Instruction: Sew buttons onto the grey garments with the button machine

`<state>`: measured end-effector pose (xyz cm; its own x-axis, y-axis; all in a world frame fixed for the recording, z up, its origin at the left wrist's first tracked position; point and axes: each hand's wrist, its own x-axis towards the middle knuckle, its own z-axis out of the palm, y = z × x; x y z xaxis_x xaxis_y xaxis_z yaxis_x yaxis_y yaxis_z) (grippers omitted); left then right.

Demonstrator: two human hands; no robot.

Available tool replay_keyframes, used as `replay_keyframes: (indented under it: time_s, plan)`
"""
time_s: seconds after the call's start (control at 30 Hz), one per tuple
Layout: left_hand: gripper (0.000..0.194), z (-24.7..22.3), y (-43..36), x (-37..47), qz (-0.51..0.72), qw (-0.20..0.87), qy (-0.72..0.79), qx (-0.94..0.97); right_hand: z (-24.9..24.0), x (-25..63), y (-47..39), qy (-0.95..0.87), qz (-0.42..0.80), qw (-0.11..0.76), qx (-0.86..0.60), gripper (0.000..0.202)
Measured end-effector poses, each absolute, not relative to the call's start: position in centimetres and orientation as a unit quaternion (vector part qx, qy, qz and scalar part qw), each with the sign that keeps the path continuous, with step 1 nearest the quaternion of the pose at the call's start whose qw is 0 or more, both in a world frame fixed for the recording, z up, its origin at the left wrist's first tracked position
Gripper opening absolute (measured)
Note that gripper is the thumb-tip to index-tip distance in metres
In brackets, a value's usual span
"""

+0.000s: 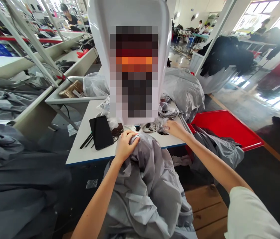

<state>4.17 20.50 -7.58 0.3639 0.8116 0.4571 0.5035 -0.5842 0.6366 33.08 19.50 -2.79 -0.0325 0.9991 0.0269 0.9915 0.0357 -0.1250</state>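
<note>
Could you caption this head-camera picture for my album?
Left hand on grey fabric, right hand at clear plastic, before a white machine at a white worktable.

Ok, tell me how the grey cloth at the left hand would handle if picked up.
Likely floppy: the grey cloth slumps in loose folds below the white table. It is probably thin, since it creases sharply. Lifted only by the end at the left hand, it may sag and drag, as most of its bulk hangs lower down.
</note>
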Motion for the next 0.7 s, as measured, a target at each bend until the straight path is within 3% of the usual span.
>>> replay_keyframes:
  time_s: [0.17, 0.3, 0.43, 0.57, 0.7]
  plan:
    - [0.021, -7.8, 20.6, 4.2, 0.397, 0.203, 0.402, 0.8, -1.9, 32.4, 19.3, -0.706, 0.031, 0.003, -0.708, 0.017]
    - [0.02, -7.8, 20.6, 4.2, 0.4, 0.203, 0.402, 0.798, -2.6, 32.8, 19.4, -0.702, 0.052, 0.032, -0.71, 0.014]
    - [0.018, -7.7, 20.6, 4.2, 0.404, 0.204, 0.402, 0.796, -3.1, 33.6, 19.4, -0.694, 0.1, 0.159, -0.695, 0.015]
    - [0.018, -7.7, 20.6, 4.2, 0.407, 0.209, 0.4, 0.794, -2.3, 33.9, 18.5, -0.619, 0.201, 0.346, -0.676, 0.017]
    - [0.017, -7.8, 20.6, 4.3, 0.409, 0.21, 0.401, 0.792, -0.4, 33.2, 17.1, -0.536, 0.313, 0.473, -0.625, 0.033]
